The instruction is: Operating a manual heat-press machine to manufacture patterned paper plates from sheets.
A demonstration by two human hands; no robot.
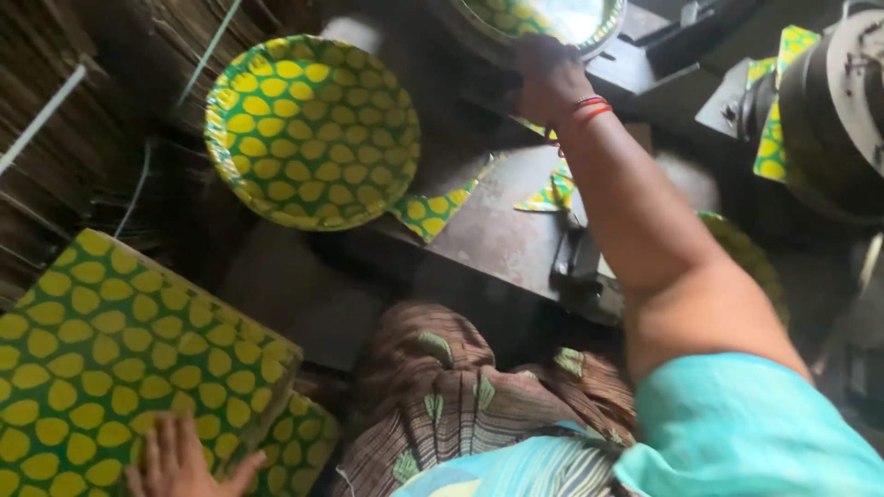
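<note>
1. Left hand (pixel 184 460) lies flat, fingers apart, on the stack of yellow-dotted green sheets (pixel 110 359) beneath it.
2. Right hand (pixel 550 78) is clamped on the formed plate (pixel 543 20) just beyond it.
3. Advised: lift the plate level, clear of the press (pixel 829 110) to its right.

Dim, soft daylight; motion blur throughout, dark shadows left, glare at top.

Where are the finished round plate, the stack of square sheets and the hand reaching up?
Round plate (pixel 313 129), head view, on its dotted centre.
Stack of square sheets (pixel 120 359), head view, top sheet.
Right hand (pixel 550 81), head view, back of hand.
</note>
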